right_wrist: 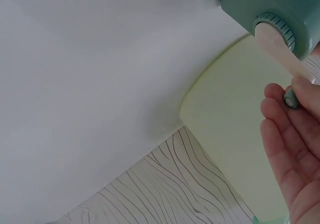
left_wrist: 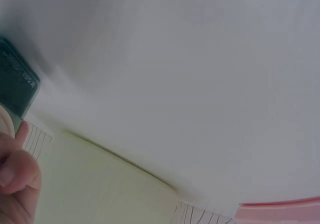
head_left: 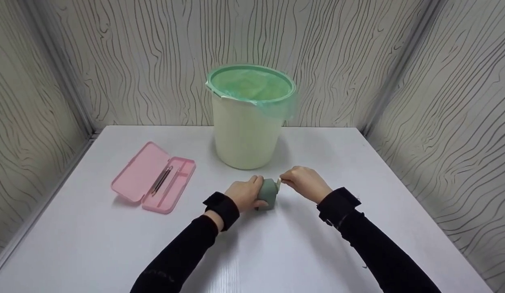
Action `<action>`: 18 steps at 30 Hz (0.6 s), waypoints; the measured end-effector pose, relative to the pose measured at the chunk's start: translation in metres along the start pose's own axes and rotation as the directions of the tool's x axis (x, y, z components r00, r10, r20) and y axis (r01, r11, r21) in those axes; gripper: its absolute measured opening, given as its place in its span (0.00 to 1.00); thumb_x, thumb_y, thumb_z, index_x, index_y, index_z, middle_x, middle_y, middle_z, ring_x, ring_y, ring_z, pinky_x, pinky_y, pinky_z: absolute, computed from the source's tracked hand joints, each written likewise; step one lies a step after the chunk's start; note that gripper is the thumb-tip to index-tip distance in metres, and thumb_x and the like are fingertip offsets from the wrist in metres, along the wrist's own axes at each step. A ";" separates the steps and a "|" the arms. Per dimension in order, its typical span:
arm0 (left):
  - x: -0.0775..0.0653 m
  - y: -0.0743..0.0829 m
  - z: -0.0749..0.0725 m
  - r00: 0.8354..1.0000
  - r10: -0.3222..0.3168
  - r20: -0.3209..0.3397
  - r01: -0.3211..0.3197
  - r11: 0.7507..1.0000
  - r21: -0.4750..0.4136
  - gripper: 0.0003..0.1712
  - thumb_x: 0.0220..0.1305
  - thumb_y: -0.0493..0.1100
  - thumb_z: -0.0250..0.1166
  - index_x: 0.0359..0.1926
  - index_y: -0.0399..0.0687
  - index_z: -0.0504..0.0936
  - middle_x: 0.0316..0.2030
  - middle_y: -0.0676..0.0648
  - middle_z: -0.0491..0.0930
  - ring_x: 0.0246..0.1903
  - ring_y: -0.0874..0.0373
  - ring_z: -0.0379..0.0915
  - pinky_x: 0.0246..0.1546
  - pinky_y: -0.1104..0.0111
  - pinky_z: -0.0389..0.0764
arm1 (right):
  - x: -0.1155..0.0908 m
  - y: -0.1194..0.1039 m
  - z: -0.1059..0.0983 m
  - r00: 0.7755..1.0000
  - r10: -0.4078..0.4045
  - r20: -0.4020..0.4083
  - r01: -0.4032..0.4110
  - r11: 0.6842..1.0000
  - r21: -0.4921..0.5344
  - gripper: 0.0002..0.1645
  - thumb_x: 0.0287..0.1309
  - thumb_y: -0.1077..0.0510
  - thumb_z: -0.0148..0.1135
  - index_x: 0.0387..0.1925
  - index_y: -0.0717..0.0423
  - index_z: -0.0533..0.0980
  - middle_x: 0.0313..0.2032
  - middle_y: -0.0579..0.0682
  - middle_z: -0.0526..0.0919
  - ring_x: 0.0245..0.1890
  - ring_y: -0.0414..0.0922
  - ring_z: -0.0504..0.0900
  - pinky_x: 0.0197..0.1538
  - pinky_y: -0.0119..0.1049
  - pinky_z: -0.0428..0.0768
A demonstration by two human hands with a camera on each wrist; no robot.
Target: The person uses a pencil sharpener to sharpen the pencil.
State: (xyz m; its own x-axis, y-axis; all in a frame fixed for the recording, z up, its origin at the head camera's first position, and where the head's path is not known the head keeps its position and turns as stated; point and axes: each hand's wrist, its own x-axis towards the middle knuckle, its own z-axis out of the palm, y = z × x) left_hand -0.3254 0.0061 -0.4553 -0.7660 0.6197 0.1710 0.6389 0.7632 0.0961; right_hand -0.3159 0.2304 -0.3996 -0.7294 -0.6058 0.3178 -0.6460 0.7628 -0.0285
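A green crank pencil sharpener (head_left: 268, 193) is at the middle of the white table, in front of the bin. My left hand (head_left: 243, 194) grips its body from the left side, fingers and thumb wrapped round it. On the right, my right hand (head_left: 308, 183) pinches the small green knob (right_wrist: 291, 98) at the end of the cream crank arm (right_wrist: 275, 43). In the right wrist view the crank joins the sharpener at a ribbed green ring (right_wrist: 287, 31). Raised lettering shows on the dark green face in the left wrist view.
Behind the hands stands a pale bin (head_left: 246, 134) with a green rim and a thin green liner. To the left lies an open pink pencil case (head_left: 134, 175) holding slim dark pencils (head_left: 161, 181). Wood-pattern panels (head_left: 155, 61) enclose the white table (head_left: 94, 244) at the back and sides.
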 end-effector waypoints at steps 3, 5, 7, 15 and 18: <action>0.000 0.004 0.002 1.000 0.017 -0.018 -0.017 1.000 0.016 0.39 0.66 0.64 0.67 0.62 0.41 0.68 0.47 0.45 0.80 0.32 0.54 0.84 0.34 0.62 0.85 | 0.002 0.002 0.005 1.000 0.024 -0.004 -0.025 1.000 -0.018 0.04 0.63 0.63 0.67 0.33 0.56 0.86 0.31 0.50 0.90 0.33 0.48 0.88 0.38 0.44 0.84; -0.001 0.004 0.004 0.999 0.022 -0.029 -0.021 0.999 0.032 0.39 0.65 0.64 0.67 0.61 0.41 0.69 0.46 0.45 0.80 0.31 0.54 0.83 0.32 0.62 0.85 | 0.007 0.004 0.012 0.999 0.038 -0.007 -0.038 0.999 -0.031 0.05 0.63 0.63 0.67 0.33 0.57 0.86 0.30 0.51 0.90 0.32 0.49 0.87 0.38 0.44 0.83; -0.002 0.004 0.005 0.999 0.032 -0.034 -0.030 0.998 0.056 0.39 0.65 0.65 0.66 0.62 0.41 0.68 0.46 0.45 0.80 0.29 0.55 0.83 0.30 0.63 0.84 | 0.011 0.006 0.019 0.998 0.058 0.002 -0.058 0.998 -0.036 0.06 0.63 0.62 0.67 0.31 0.57 0.86 0.28 0.51 0.89 0.31 0.49 0.86 0.37 0.44 0.82; -0.001 0.005 0.006 0.999 0.035 -0.032 -0.032 0.996 0.078 0.39 0.65 0.66 0.65 0.61 0.41 0.68 0.45 0.46 0.80 0.26 0.57 0.81 0.27 0.65 0.83 | 0.014 0.015 0.044 0.991 0.097 0.092 -0.098 0.995 -0.002 0.08 0.63 0.62 0.67 0.27 0.55 0.85 0.28 0.50 0.88 0.29 0.47 0.84 0.38 0.42 0.82; 0.000 0.002 0.005 0.999 0.025 -0.046 -0.021 0.996 0.082 0.39 0.65 0.67 0.66 0.61 0.41 0.68 0.45 0.46 0.80 0.26 0.57 0.81 0.27 0.65 0.83 | 0.015 0.015 0.049 0.991 0.106 0.087 -0.107 0.994 0.007 0.07 0.63 0.62 0.67 0.29 0.54 0.86 0.29 0.50 0.90 0.31 0.48 0.86 0.39 0.43 0.82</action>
State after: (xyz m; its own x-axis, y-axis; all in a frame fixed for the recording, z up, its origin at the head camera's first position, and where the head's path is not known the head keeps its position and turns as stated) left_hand -0.3242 0.0083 -0.4597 -0.7456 0.6298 0.2178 0.6472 0.7622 0.0118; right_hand -0.3481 0.2218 -0.4412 -0.8108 -0.5386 0.2294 -0.5655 0.8218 -0.0692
